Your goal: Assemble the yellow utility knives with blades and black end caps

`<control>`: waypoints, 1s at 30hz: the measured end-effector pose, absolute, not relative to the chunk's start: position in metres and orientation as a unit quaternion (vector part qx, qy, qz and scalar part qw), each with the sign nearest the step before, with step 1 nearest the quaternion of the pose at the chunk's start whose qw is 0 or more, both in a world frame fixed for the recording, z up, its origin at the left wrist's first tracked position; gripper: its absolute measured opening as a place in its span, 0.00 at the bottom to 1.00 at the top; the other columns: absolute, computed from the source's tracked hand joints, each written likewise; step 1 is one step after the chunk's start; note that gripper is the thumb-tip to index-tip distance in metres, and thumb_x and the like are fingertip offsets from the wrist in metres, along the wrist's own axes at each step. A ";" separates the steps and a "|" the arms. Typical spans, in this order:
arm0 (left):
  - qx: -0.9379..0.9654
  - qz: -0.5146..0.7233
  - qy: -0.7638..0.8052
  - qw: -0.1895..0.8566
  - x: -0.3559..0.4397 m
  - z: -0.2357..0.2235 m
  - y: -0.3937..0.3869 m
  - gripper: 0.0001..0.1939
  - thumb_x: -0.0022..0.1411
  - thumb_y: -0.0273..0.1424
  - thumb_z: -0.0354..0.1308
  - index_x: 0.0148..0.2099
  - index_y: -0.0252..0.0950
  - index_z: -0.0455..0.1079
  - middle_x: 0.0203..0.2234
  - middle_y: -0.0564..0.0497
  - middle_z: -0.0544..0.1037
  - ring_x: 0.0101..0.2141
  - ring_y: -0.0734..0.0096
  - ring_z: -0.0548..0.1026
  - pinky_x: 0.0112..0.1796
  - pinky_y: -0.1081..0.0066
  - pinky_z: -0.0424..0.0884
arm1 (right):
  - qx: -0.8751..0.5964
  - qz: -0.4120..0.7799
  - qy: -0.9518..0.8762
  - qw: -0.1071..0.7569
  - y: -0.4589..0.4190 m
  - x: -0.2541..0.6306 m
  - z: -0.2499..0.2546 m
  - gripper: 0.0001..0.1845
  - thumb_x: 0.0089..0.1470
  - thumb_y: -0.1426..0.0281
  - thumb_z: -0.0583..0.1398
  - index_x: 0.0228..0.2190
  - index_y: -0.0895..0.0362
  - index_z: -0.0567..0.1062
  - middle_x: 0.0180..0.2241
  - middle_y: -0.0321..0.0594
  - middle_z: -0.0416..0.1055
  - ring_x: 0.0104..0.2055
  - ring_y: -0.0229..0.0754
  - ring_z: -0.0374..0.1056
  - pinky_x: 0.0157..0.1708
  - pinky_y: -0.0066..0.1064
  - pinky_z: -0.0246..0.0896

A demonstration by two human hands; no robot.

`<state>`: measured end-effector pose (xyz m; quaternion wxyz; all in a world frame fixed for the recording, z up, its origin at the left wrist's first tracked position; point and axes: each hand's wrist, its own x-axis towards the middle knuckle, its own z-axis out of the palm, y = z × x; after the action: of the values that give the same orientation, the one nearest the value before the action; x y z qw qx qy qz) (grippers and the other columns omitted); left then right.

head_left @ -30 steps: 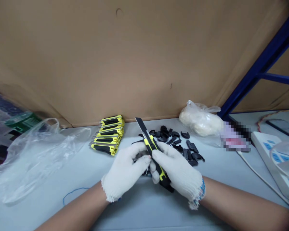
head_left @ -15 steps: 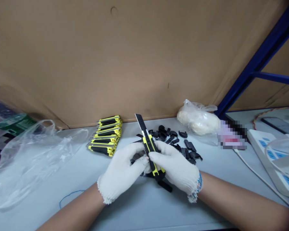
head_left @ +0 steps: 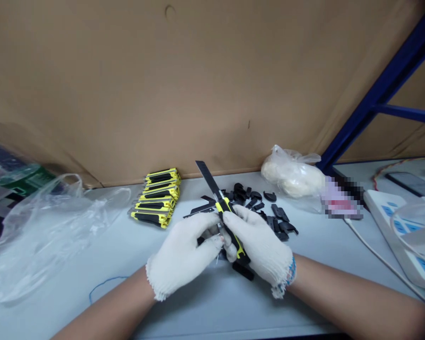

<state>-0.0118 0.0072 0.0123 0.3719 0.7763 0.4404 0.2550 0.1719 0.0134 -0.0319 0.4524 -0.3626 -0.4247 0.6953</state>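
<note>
In the head view a yellow-and-black utility knife is tilted up to the left, its dark blade extended. My right hand, in a white knit glove, wraps its handle with the thumb on top. My left hand, gloved the same way, is closed against the knife's left side. Its fingertips pinch together at something small that I cannot make out. Beyond the hands lie loose dark blades and a scatter of black plastic parts. A black piece lies beneath the right hand.
A stack of yellow-and-black utility knives stands at the back left. Clear plastic bags cover the left side. A tied bag, a power strip, cables and a phone lie right, near a blue metal frame.
The knife has turned slightly in my right hand, and more of its blade shows. My right thumb sits closer to the yellow collar. My left fingers have shifted a little to the right.
</note>
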 end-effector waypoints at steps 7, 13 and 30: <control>0.802 0.255 0.431 0.327 -0.013 0.012 0.009 0.07 0.64 0.23 0.57 0.40 0.40 0.73 0.33 0.56 0.80 0.34 0.67 0.75 0.38 0.68 0.68 | -0.325 0.761 -0.326 0.457 0.014 0.172 -0.017 0.20 0.62 0.51 0.69 0.38 0.54 0.72 0.26 0.34 0.74 0.23 0.37 0.70 0.24 0.28 0.68; 0.801 0.293 0.448 0.269 -0.020 0.006 0.010 0.10 0.69 0.26 0.57 0.49 0.41 0.77 0.36 0.56 0.81 0.36 0.68 0.77 0.41 0.69 0.70 | -0.271 0.830 -0.229 0.430 0.019 0.187 -0.006 0.17 0.65 0.51 0.65 0.44 0.51 0.74 0.34 0.38 0.78 0.29 0.43 0.75 0.32 0.38 0.75; 0.843 0.295 0.412 0.182 -0.024 0.000 0.012 0.10 0.70 0.27 0.57 0.46 0.40 0.80 0.34 0.55 0.83 0.32 0.71 0.76 0.35 0.70 0.69 | -0.351 0.798 -0.252 0.420 0.028 0.188 -0.015 0.18 0.66 0.55 0.65 0.33 0.55 0.73 0.23 0.34 0.69 0.19 0.37 0.64 0.18 0.31 0.67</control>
<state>-0.0244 0.0116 -0.0002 0.1816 0.8427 0.4119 0.2954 0.1885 0.0277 -0.0147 0.4201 -0.3510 -0.2520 0.7980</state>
